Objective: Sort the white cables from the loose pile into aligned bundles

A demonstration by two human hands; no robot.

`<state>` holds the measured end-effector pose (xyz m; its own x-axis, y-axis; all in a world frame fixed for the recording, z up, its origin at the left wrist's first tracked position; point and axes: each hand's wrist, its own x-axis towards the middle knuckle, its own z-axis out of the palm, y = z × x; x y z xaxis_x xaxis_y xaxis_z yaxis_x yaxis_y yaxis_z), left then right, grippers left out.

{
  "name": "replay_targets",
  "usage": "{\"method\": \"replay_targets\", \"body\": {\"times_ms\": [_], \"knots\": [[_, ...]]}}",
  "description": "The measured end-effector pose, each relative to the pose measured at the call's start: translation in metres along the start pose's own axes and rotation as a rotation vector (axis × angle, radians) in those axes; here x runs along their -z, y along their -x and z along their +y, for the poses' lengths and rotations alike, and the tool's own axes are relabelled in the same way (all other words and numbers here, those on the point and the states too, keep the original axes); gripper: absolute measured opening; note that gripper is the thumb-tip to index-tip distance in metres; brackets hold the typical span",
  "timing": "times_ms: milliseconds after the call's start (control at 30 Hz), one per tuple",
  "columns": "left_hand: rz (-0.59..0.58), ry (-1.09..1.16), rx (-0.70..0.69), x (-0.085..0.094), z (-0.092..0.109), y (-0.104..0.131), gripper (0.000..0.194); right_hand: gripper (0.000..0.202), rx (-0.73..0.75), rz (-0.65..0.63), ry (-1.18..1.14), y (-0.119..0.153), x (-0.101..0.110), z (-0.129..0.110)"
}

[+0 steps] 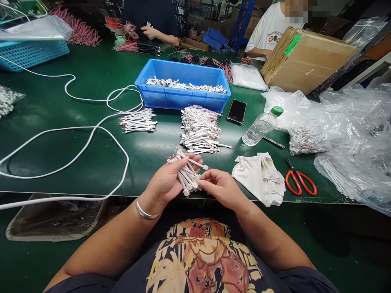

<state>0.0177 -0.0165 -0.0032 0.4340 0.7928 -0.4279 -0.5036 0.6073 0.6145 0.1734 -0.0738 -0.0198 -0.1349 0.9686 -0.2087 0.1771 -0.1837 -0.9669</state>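
My left hand [166, 179] is closed around a bundle of short white cables [187, 178] with flat white connector ends, just above the table's front edge. The thumb lies across the bundle, and one cable sticks out to the right over the fingers. At the bundle's lower right, my right hand [221, 187] pinches a connector end between thumb and fingers. A larger heap of white cables [200, 128] lies beyond my hands, with a smaller pile [138, 121] to its left. Behind them stands a blue bin [183, 99] holding more white pieces.
To the right are a phone [236, 111], a water bottle [259, 128], a white cloth [259, 177], red-handled cutters [301, 181], plastic bags [345, 134] and a cardboard box [308, 59]. A long white cord [91, 130] loops across the left side. Two people sit opposite.
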Motion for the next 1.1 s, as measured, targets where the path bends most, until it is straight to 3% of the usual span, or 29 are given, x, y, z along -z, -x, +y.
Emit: {"method": "replay_targets", "body": {"times_ms": [167, 467, 800, 1000, 1100], "knots": [[0.002, -0.018, -0.035, -0.004, -0.003, 0.002, 0.018, 0.023, 0.057, 0.030, -0.042, 0.000, -0.012, 0.002], [0.008, 0.009, 0.007, 0.001, 0.004, 0.004, 0.017, 0.038, -0.125, 0.032, -0.264, -0.003, 0.002, 0.003], [0.067, 0.079, 0.078, 0.004, 0.010, 0.004, 0.019, 0.042, -0.084, 0.114, -0.239, 0.000, 0.001, 0.008], [0.039, 0.089, 0.069, 0.003, 0.010, 0.003, 0.017, 0.033, -0.106, -0.024, -0.181, 0.009, -0.005, 0.006], [0.038, 0.089, 0.065, 0.002, 0.009, 0.004, 0.017, 0.031, -0.101, -0.020, -0.211, 0.008, -0.005, 0.004]]}}
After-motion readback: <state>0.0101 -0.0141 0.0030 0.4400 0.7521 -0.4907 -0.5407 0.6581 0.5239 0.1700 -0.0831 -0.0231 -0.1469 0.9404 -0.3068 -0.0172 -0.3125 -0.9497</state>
